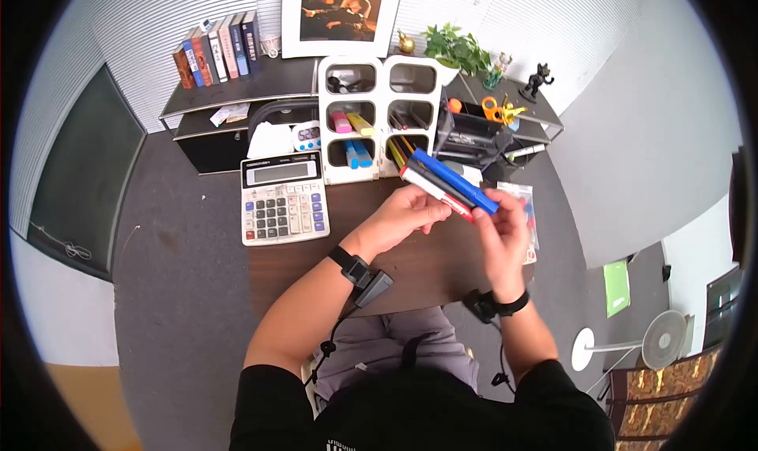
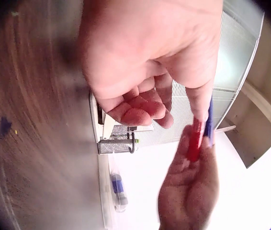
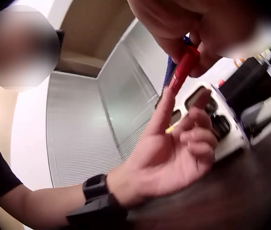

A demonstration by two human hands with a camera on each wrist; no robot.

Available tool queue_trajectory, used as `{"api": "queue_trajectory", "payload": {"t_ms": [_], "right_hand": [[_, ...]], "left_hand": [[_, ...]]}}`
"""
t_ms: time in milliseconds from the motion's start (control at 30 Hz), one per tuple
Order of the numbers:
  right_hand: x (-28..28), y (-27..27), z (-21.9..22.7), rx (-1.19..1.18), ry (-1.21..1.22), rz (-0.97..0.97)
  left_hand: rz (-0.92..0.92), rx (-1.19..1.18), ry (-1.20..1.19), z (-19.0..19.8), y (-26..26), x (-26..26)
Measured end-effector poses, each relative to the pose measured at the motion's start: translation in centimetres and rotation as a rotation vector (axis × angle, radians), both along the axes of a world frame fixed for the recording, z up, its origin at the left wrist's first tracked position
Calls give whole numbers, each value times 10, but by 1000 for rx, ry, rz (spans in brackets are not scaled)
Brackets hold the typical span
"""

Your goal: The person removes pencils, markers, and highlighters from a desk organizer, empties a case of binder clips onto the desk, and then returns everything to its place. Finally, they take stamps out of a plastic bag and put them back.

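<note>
A bundle of markers is in front of a white compartment organizer [image 1: 380, 107] in the head view. It has a white marker with red ends [image 1: 429, 188], a black marker [image 1: 444, 185] and a blue marker [image 1: 454, 178], side by side and tilted. My right hand [image 1: 504, 242] grips them at their lower right end between thumb and fingers. At the bundle's near side is my left hand [image 1: 395, 218], its thumb touching the red end [image 2: 195, 141] in the left wrist view. The other left fingers curl loosely, apart from the markers.
A large calculator [image 1: 284, 202] lies on the dark wooden desk [image 1: 379, 273] at left. Highlighters [image 1: 359, 123] and other pens fill organizer compartments. Right of it stands a black holder with orange scissors [image 1: 490, 106]. A clear packet [image 1: 530, 234] lies by the right hand.
</note>
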State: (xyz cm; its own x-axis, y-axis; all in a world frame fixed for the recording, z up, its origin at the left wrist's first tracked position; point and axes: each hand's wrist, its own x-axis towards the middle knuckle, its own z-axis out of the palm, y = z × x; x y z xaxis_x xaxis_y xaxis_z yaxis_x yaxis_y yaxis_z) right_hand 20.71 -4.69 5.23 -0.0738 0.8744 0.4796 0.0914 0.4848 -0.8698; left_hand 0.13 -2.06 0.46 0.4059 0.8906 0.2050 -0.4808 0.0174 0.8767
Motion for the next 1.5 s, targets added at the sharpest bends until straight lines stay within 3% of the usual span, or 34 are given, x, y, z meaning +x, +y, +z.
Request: {"api": "queue_trajectory", "payload": {"t_ms": [133, 167, 233, 267, 333, 367, 467, 667, 733, 900, 1133, 1267, 1500], "right_hand": [[5, -15, -61, -162, 211, 63], [6, -17, -66, -189, 229, 91], [7, -17, -68, -198, 194, 100], [7, -15, -68, -200, 139, 131], [10, -12, -67, -137, 38, 89], [11, -13, -65, -114, -63, 64], [13, -13, -63, -99, -173, 2], [11, -15, -59, -122, -211, 23], [8, -17, -53, 22, -278, -22], [10, -16, -53, 22, -275, -3], [13, -18, -53, -45, -274, 28], [12, -14, -64, 97, -308, -34], [16, -17, -60, -3, -297, 79]], "left_hand": [[39, -1, 155, -1, -3, 6], [16, -8, 172, -3, -4, 11], [202, 94, 145, -6, -8, 21], [185, 92, 158, -5, -8, 17], [277, 265, 637, -3, -6, 7], [382, 333, 564, 8, -13, 12], [389, 350, 646, 9, -15, 14], [299, 254, 722, 4, -10, 14], [265, 234, 691, 5, -10, 16], [205, 175, 609, 7, -10, 18], [167, 287, 667, 6, -12, 17], [120, 277, 617, 7, -12, 17], [163, 367, 712, 9, -15, 21]]}}
